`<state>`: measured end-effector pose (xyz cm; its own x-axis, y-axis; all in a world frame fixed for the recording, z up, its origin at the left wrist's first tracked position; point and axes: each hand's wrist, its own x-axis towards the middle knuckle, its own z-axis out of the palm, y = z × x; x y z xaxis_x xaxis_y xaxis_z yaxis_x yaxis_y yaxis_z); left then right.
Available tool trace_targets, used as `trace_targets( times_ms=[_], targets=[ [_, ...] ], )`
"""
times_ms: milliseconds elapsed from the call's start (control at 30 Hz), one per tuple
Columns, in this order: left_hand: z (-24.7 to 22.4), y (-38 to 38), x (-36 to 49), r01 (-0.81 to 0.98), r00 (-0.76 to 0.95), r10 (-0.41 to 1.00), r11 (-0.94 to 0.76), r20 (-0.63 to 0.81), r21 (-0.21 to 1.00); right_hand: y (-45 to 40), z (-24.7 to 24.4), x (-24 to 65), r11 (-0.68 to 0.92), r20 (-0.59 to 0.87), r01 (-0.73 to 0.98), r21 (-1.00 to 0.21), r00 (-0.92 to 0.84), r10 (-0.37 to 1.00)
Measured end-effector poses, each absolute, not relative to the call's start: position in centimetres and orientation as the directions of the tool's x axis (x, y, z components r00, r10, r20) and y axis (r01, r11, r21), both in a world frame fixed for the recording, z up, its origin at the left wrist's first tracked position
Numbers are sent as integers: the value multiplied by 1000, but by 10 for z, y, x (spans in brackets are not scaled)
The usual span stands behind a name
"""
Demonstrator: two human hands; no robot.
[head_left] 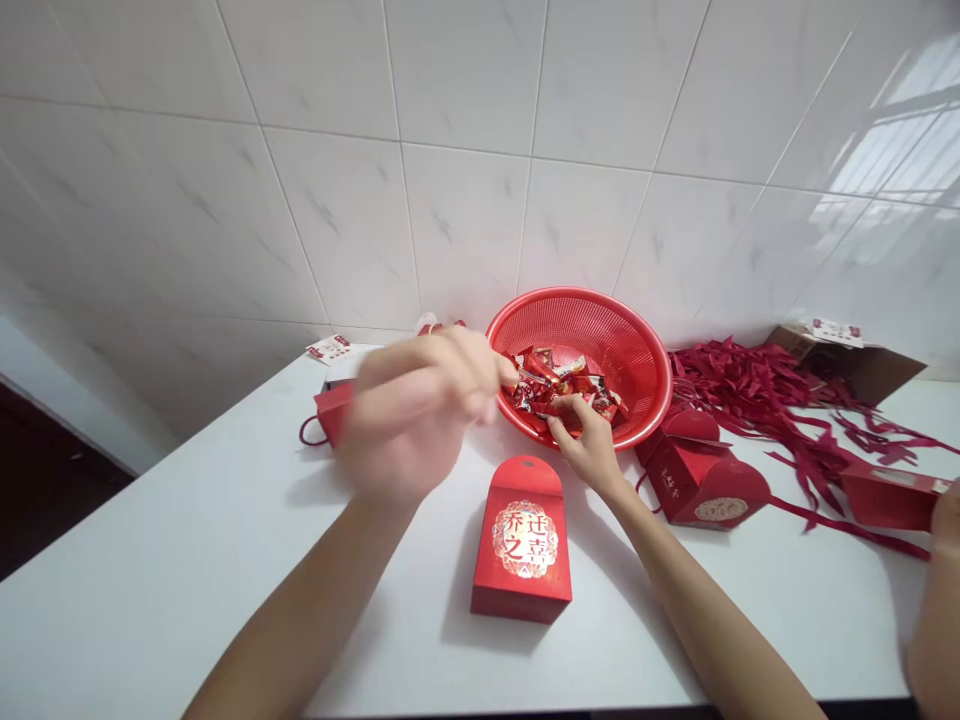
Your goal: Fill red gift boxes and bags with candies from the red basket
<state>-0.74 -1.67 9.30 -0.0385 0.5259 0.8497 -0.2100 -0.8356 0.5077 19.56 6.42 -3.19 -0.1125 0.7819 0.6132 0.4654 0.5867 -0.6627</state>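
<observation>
Mostly glossy red sweets point(574, 368) — right hand point(586, 440) at them, left hand point(416, 415) blurred — each grip unclear

Looking out from the wearer's head now, forward and down across the white table point(187, 560), and the middle of the view lands just left of the red basket point(630, 370)! It's close-range stuff: both forearms point(300, 620) span the foot of the view, on the near side of the basket, the left hand point(420, 410) looming large by the lens, left of the basket, the right hand point(589, 440) smaller, farther out, at the basket's near rim. Beyond the basket, the tiled wall point(465, 220) fills the upper half. And what a wide sweep, taking in another person's arm point(934, 640), cut off well right of the basket
</observation>
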Motion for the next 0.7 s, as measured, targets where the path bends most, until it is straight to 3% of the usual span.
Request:
trace_targets(
  times_ms=[67,167,267,367,533,700],
  targets=[
    [83,15,4,-111,123,613,-773,781,624,63,-30,195,587,616,462,-665,-105,780],
    [56,65,17,215,302,782,-613,545,760,61,-29,194,584,616,472,-660,-105,781],
    [29,98,20,477,406,840,-531,360,701,62,-30,193,580,610,453,-677,-95,786],
    [14,105,19,660,455,850,-522,266,540,65,-32,193,546,578,417,-726,-57,814],
    [15,88,18,703,514,845,-514,149,492,71,-33,192,474,545,437,-765,46,838],
    [16,75,22,755,535,843,-510,62,412,80,-31,198,416,450,187,-890,208,868]
  ],
)
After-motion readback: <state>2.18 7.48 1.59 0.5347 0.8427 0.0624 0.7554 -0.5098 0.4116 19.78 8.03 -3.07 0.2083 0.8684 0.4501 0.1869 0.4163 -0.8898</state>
